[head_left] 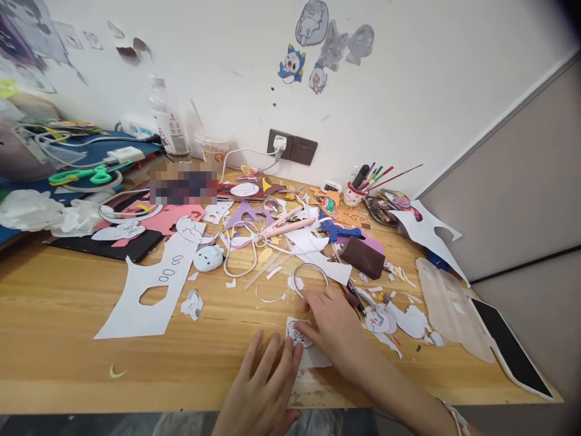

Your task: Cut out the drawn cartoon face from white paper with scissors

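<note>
A small paper with a line-drawn face (297, 334) lies near the table's front edge, partly hidden by my fingers. My left hand (267, 381) is open, fingers spread flat on the table, its fingertips at the lower edge of the drawing. My right hand (338, 327) reaches in from the right, its thumb extended onto the drawing. Its other fingers are slightly bent and apart, close to the lower rim of a clear tape roll (327, 277); whether they touch it I cannot tell. A pale blank paper piece (315, 360) sits under my right wrist side.
Paper scraps lie around, with a cut white sheet (131, 312) at left. Pink-handled scissors (290, 226), a blue glue gun (340, 231) and a brown block (363, 257) lie beyond my hands. A pen cup (354, 195) and bottle (167, 121) stand behind; a tablet (511, 345) lies right.
</note>
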A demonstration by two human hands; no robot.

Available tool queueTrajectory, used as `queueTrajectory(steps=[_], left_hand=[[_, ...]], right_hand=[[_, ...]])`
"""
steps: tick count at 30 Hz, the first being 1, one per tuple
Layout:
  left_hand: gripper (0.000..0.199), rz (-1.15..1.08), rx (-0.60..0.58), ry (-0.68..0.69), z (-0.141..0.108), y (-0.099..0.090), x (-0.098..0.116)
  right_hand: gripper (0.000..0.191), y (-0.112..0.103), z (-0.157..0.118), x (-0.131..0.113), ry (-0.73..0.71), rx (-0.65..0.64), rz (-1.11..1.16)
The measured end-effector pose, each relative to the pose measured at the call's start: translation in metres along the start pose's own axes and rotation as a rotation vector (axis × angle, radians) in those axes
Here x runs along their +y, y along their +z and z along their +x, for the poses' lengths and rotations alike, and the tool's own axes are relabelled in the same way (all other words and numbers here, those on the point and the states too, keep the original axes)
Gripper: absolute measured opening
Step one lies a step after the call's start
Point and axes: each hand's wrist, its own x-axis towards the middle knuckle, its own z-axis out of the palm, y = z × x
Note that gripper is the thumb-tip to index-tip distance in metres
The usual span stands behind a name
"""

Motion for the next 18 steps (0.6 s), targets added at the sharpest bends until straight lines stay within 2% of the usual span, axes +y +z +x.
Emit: queueTrajectory(steps=[6, 11, 18], left_hand=[[0.064, -0.105, -0.111, 0.043, 0.01, -0.008, -0.008], [0.07, -0.163, -0.172, 0.079, 0.017, -0.015, -0.016], [0.085, -0.141, -0.191, 0.132, 0.016, -0.018, -0.024]], right_hand=[[0.02, -0.001, -0.007, 0.013, 0.102, -0.016, 0.127], [0.02, 0.002, -0.008, 0.024, 0.103, -0.034, 0.237], [0.024, 0.004, -0.005, 0.018, 0.144, -0.011, 0.235]])
